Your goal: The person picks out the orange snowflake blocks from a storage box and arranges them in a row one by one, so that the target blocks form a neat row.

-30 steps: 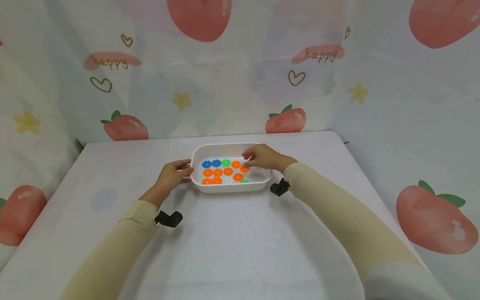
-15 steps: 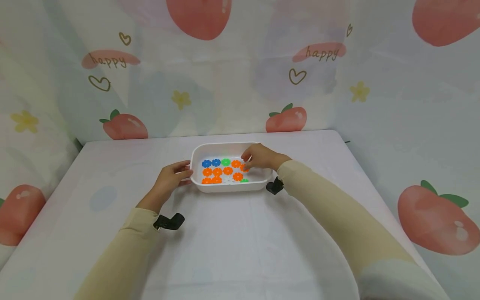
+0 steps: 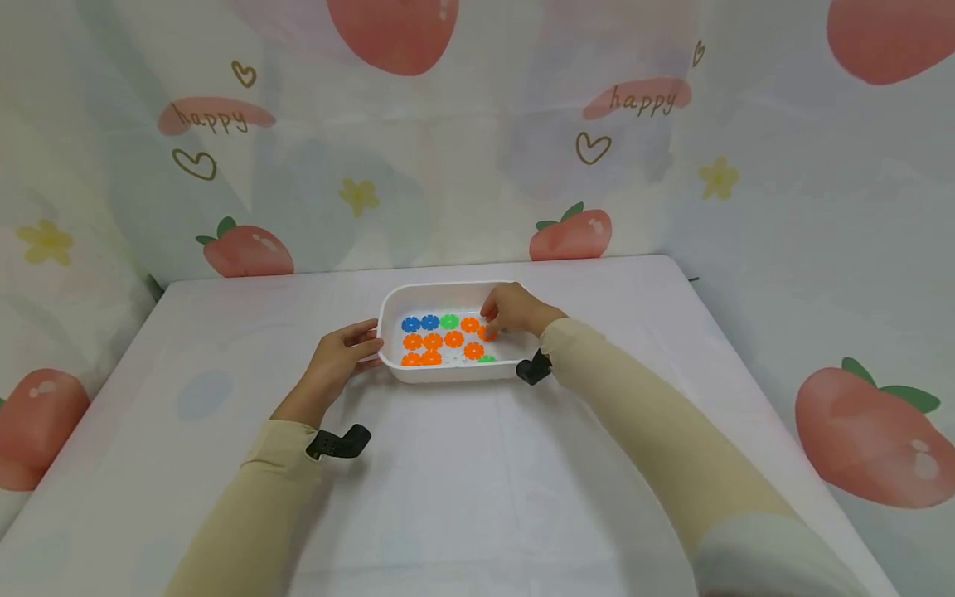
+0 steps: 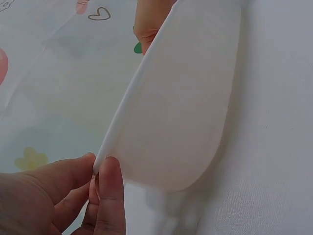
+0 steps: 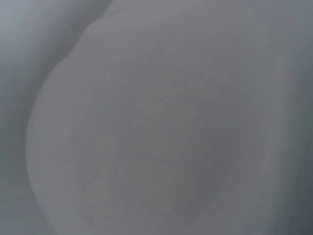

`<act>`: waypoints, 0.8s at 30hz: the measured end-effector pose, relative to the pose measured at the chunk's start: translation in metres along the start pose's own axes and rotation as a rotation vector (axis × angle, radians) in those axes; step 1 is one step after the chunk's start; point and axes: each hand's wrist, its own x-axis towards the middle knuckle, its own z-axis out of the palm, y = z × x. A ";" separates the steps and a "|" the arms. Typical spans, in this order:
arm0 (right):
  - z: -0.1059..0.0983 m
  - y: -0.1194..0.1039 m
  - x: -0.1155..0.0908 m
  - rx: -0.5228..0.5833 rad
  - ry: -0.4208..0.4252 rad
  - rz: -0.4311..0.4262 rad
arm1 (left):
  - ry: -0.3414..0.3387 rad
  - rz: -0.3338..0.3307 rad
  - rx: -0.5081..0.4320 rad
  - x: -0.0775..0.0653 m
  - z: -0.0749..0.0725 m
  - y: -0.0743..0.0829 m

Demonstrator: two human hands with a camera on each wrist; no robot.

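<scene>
Table [image 3: 440, 481]: beneath tray [image 3: 455, 374].
Left hand [image 3: 334, 356]: pinching tray's left rim, likely steadying!
Right hand [image 3: 518, 308]: at tray's orange piece [image 3: 484, 335]; can't tell whether clamped.

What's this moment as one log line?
left hand: pinches tray | right hand: at orange piece, grip unclear | tray: on table | blue pieces, green pieces: inside

- the wrist of the bare right hand [image 3: 516, 308] has shifted slightly left at the white rectangular plastic tray [image 3: 462, 375] — its beige right sleeve [image 3: 642, 414] swung inward too
- the black right wrist mount [image 3: 533, 368] now overlaps the tray's near right corner in view
- the beige left sleeve [image 3: 242, 514] has also swung inward
</scene>
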 end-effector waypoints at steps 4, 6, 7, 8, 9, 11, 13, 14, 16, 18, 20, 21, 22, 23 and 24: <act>0.004 0.001 0.005 0.011 0.033 0.045 | 0.000 -0.004 -0.036 0.000 0.000 -0.001; 0.005 0.002 0.007 0.021 0.044 0.062 | -0.001 -0.002 -0.060 0.000 0.000 -0.002; 0.006 0.003 0.008 0.024 0.051 0.069 | -0.001 -0.003 -0.073 0.000 0.000 -0.003; 0.007 0.004 0.009 0.026 0.056 0.073 | 0.000 -0.005 -0.083 0.000 0.000 -0.003; 0.008 0.004 0.009 0.027 0.059 0.075 | 0.002 -0.009 -0.091 0.000 0.000 -0.004; 0.009 0.005 0.011 0.024 0.074 0.067 | 0.006 -0.018 -0.108 0.001 0.001 -0.005; 0.010 0.006 0.011 0.023 0.084 0.069 | 0.014 -0.031 -0.115 0.001 0.002 -0.005; 0.011 0.007 0.012 0.027 0.088 0.070 | 0.018 -0.034 -0.119 0.001 0.002 -0.006; 0.012 0.006 0.011 0.035 0.098 0.073 | 0.023 -0.040 -0.121 0.001 0.003 -0.006; 0.013 0.005 0.010 0.041 0.102 0.084 | 0.030 -0.045 -0.124 0.000 0.003 -0.006; 0.014 0.004 0.008 0.047 0.112 0.083 | 0.032 -0.045 -0.129 -0.001 0.003 -0.005; 0.013 0.003 0.006 0.048 0.114 0.083 | 0.033 -0.045 -0.130 -0.002 0.003 -0.005; 0.013 0.002 0.005 0.047 0.119 0.080 | 0.035 -0.045 -0.132 -0.002 0.003 -0.004; 0.012 0.001 0.004 0.046 0.122 0.077 | 0.036 -0.046 -0.137 -0.002 0.004 -0.004; 0.012 0.000 0.003 0.041 0.124 0.073 | 0.038 -0.047 -0.139 -0.002 0.004 -0.004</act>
